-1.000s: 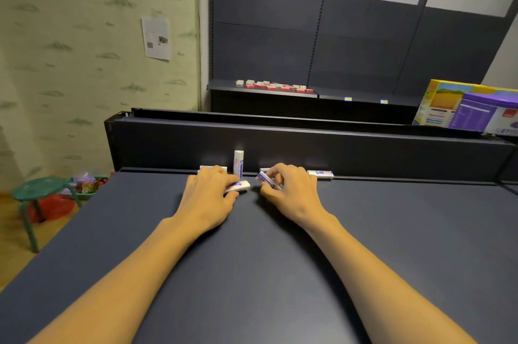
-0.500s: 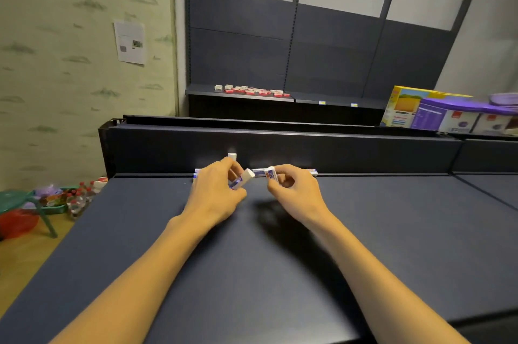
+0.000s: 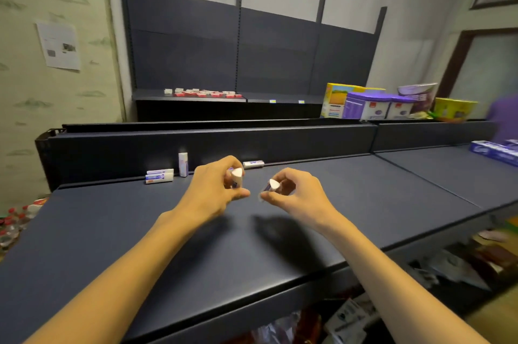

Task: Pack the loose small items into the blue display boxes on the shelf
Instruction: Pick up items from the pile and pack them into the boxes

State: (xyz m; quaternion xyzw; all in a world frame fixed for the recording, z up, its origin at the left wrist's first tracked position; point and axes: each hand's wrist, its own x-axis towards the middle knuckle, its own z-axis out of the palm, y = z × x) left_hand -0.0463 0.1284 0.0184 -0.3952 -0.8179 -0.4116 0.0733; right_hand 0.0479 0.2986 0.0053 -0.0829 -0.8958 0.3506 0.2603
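My left hand grips a small white eraser in a blue sleeve, lifted above the dark shelf. A second such eraser is pinched in my right hand, a little to the right. Loose erasers stay against the shelf's back wall: two stacked flat, one upright, one flat. A blue display box lies at the far right of the shelf, partly cut off.
The back shelf carries several small red and white items. Colourful product boxes and tubs stand behind the right shelf section. Bottles sit on the floor at left. Packets lie under the shelf at lower right.
Both hands lifted off the shelf and drew back from the wall, each carrying an eraser. The view swung right, bringing the blue box and more boxes into sight.
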